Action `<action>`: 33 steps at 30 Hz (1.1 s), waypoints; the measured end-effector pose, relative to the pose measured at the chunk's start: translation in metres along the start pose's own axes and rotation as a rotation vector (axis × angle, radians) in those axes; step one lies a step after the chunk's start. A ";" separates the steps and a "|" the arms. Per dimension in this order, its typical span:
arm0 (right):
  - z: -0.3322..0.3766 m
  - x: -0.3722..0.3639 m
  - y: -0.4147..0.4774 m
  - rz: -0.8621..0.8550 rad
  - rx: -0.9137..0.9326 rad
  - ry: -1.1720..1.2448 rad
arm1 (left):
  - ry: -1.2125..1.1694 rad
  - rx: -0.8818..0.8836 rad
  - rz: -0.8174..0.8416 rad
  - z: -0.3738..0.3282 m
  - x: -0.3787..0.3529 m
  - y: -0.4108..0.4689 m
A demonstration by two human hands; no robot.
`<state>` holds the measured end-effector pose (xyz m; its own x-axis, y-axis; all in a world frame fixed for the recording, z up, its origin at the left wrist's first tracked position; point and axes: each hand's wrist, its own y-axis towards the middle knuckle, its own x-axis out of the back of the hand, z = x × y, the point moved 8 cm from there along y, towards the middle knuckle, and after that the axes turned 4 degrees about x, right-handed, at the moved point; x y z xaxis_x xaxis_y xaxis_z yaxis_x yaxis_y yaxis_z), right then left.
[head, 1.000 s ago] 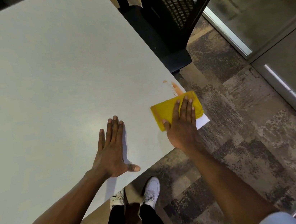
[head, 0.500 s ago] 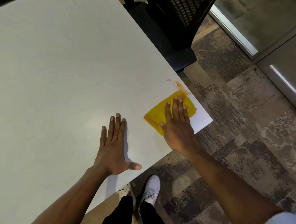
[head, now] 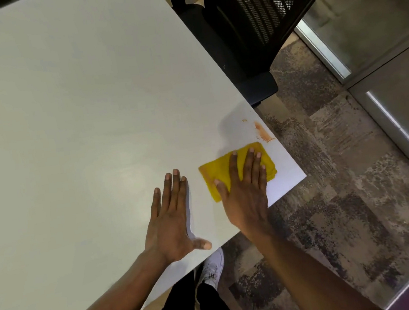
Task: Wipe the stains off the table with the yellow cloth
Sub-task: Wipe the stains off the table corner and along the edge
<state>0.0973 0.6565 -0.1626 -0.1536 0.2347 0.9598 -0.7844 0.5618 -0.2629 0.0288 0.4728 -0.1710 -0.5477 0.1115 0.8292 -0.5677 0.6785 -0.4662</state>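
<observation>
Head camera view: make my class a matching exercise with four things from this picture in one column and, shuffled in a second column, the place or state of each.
Things
1. folded yellow cloth
2. orange smeared stain
3. left hand
4. black mesh-backed office chair

Places or states
A. flat on the bare white table, fingers straight
B. pressed under the right hand
C. beside the table, not on it
D. uncovered by the table's edge, just past the cloth

Pairs: 1-B, 2-D, 3-A, 4-C
</observation>
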 end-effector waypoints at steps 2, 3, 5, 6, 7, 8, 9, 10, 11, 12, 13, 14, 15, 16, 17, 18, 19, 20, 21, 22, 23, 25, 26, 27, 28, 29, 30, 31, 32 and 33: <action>0.001 0.004 0.016 -0.017 -0.103 0.025 | 0.021 0.010 0.013 -0.001 -0.001 0.001; 0.002 0.005 0.016 -0.026 -0.141 0.043 | 0.019 0.008 0.022 -0.002 -0.002 0.001; 0.011 0.003 0.002 -0.051 -0.176 0.059 | -0.011 -0.002 0.018 -0.002 0.001 -0.002; 0.017 0.000 -0.011 -0.064 -0.168 0.053 | -0.035 -0.005 0.008 -0.002 0.003 -0.002; 0.023 -0.003 -0.025 -0.071 -0.149 0.051 | -0.051 -0.010 0.004 -0.002 0.005 -0.003; 0.028 -0.007 -0.039 -0.071 -0.121 0.047 | -0.048 -0.013 0.008 -0.003 0.006 -0.003; 0.032 -0.010 -0.049 -0.057 -0.091 0.036 | -0.034 -0.015 0.009 -0.004 0.006 -0.003; 0.033 -0.013 -0.053 -0.041 -0.068 0.015 | -0.025 -0.017 0.005 -0.004 0.005 -0.003; 0.032 -0.014 -0.049 -0.029 -0.058 -0.004 | -0.022 -0.019 -0.002 -0.004 0.004 -0.002; 0.028 -0.013 -0.038 -0.024 -0.057 -0.011 | -0.019 -0.022 -0.010 -0.004 0.003 -0.001; 0.024 -0.009 -0.022 -0.022 -0.057 -0.009 | -0.015 -0.025 -0.019 -0.003 0.003 0.000; 0.019 -0.004 -0.005 -0.026 -0.064 -0.012 | -0.011 -0.028 -0.027 -0.003 0.002 0.000; 0.014 0.001 0.012 -0.032 -0.080 -0.007 | 0.002 -0.031 -0.032 -0.002 0.001 0.001; 0.010 0.006 0.026 -0.038 -0.099 0.008 | 0.020 -0.030 -0.033 -0.001 0.000 0.001; 0.007 0.010 0.037 -0.043 -0.120 0.025 | 0.034 -0.031 -0.030 0.000 -0.002 0.000; 0.006 0.013 0.043 -0.051 -0.140 0.037 | 0.031 -0.037 -0.033 -0.002 -0.002 0.000; 0.007 0.014 0.044 -0.056 -0.155 0.047 | 0.007 -0.039 -0.046 -0.003 0.000 0.001; 0.010 0.014 0.039 -0.058 -0.161 0.055 | -0.032 -0.038 -0.066 -0.003 0.004 0.003; 0.014 0.012 0.030 -0.054 -0.159 0.058 | -0.073 -0.039 -0.089 -0.004 0.009 0.006; 0.019 0.009 0.017 -0.052 -0.146 0.063 | -0.099 -0.047 -0.114 -0.003 0.015 0.011; 0.025 0.005 0.002 -0.052 -0.124 0.066 | -0.107 -0.064 -0.126 -0.003 0.021 0.017; 0.034 -0.003 -0.031 -0.035 -0.075 0.056 | -0.098 -0.111 -0.107 -0.002 0.032 0.032; 0.036 -0.006 -0.041 -0.023 -0.056 0.035 | -0.085 -0.115 -0.088 0.001 0.036 0.041; 0.035 -0.006 -0.042 -0.012 -0.037 0.018 | -0.059 -0.110 -0.060 0.004 0.039 0.051; 0.032 -0.005 -0.035 -0.001 -0.020 0.015 | -0.024 -0.106 -0.023 0.007 0.040 0.058; 0.028 -0.004 -0.022 0.008 -0.008 0.020 | 0.010 -0.107 0.003 0.010 0.040 0.064; 0.024 0.000 -0.005 0.003 0.001 0.028 | 0.026 -0.113 0.011 0.012 0.040 0.067; 0.019 0.004 0.015 -0.012 0.004 0.035 | 0.029 -0.118 0.009 0.013 0.040 0.069; 0.013 0.009 0.034 -0.030 -0.001 0.043 | 0.028 -0.115 0.006 0.014 0.039 0.070; 0.007 0.014 0.053 -0.040 -0.010 0.049 | 0.032 -0.108 0.005 0.015 0.039 0.070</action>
<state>0.0489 0.6841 -0.1623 -0.0924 0.2497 0.9639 -0.7832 0.5796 -0.2252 -0.0410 0.5138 -0.1758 -0.5295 0.1367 0.8372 -0.4948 0.7519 -0.4357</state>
